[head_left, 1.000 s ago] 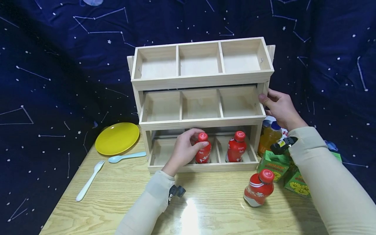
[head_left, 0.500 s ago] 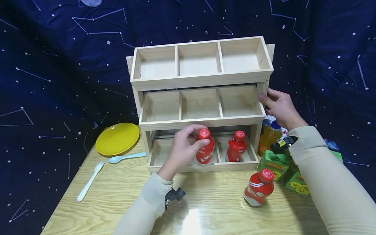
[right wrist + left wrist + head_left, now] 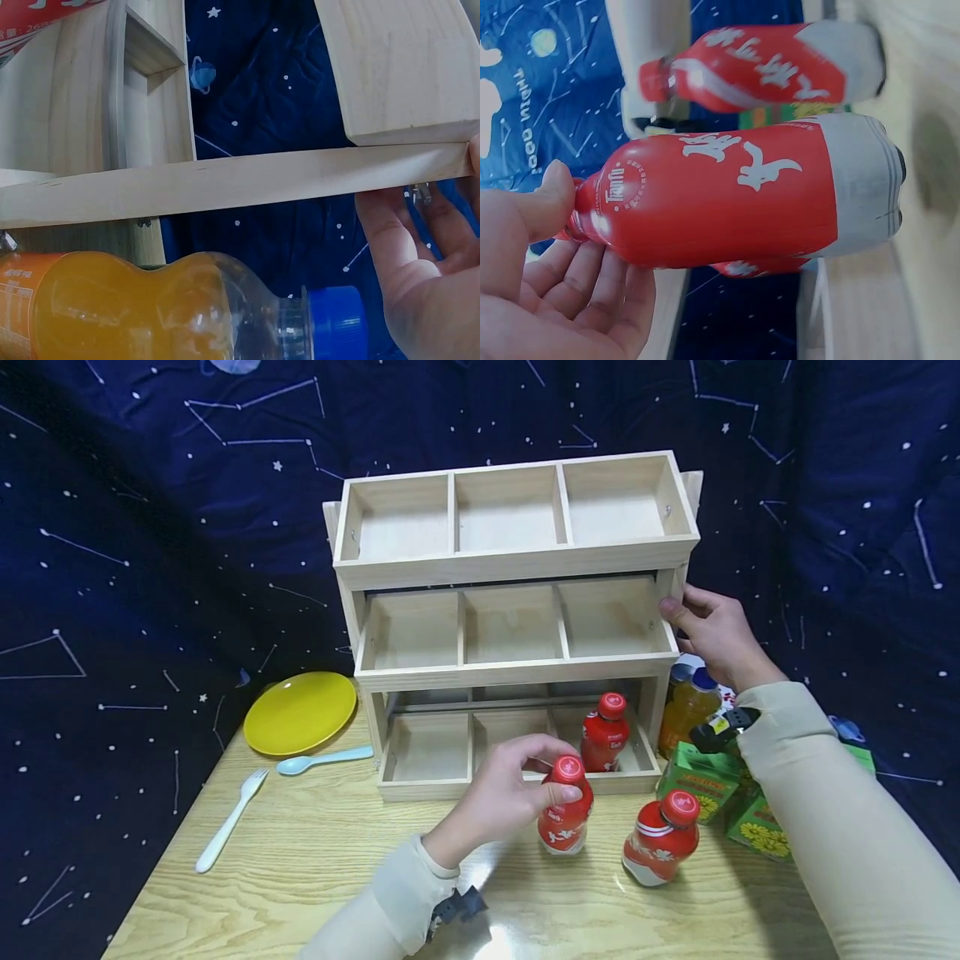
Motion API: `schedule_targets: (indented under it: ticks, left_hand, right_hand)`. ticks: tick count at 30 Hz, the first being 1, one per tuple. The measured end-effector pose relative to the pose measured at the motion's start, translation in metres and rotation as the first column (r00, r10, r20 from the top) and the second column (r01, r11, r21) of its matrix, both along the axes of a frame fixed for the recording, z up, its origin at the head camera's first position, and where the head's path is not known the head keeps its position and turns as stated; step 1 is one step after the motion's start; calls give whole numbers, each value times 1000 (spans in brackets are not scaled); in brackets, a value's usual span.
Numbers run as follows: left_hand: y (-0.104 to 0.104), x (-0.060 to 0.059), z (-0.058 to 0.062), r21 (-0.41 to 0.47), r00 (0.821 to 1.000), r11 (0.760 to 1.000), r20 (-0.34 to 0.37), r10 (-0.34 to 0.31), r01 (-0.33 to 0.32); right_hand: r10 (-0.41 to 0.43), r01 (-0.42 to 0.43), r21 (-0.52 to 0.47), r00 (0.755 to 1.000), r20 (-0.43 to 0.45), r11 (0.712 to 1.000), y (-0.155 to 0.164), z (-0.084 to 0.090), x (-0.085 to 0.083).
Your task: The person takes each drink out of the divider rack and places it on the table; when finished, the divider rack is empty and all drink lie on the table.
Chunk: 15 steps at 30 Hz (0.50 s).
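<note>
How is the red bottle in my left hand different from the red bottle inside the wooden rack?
The red bottle in the left hand stands on the table in front of the wooden rack; the red bottle inside the rack sits in the bottom right compartment. The left hand grips the first by its cap; nothing touches the second. Both are upright, with red caps and red labels.

yellow plate (image 3: pixel 299 712) lay left of wooden shelf (image 3: pixel 510 560) | blue spoon (image 3: pixel 322 761), white fork (image 3: pixel 228 821) near plate | orange juice bottle (image 3: pixel 688 708), green cartons (image 3: pixel 701 782) right of shelf
</note>
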<state>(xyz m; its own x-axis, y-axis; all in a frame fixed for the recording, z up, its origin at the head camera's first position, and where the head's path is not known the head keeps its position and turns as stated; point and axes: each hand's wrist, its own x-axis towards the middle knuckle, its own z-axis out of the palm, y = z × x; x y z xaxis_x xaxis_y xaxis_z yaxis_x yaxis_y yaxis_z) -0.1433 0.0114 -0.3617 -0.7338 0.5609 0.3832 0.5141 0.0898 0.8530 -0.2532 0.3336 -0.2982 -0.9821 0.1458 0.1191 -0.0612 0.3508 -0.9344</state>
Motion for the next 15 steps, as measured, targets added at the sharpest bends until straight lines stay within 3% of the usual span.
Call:
schedule_targets:
  ticks: [8, 15]
  left_hand:
    - [5, 8, -18, -44, 999, 998, 32, -36, 37]
    - [3, 9, -19, -66, 993, 993, 84, -88, 93]
  right_hand:
    - [3, -3, -8, 1000, -3, 1000, 1, -1, -1]
    - [2, -2, -13, 1000, 8, 1000, 1, -2, -1]
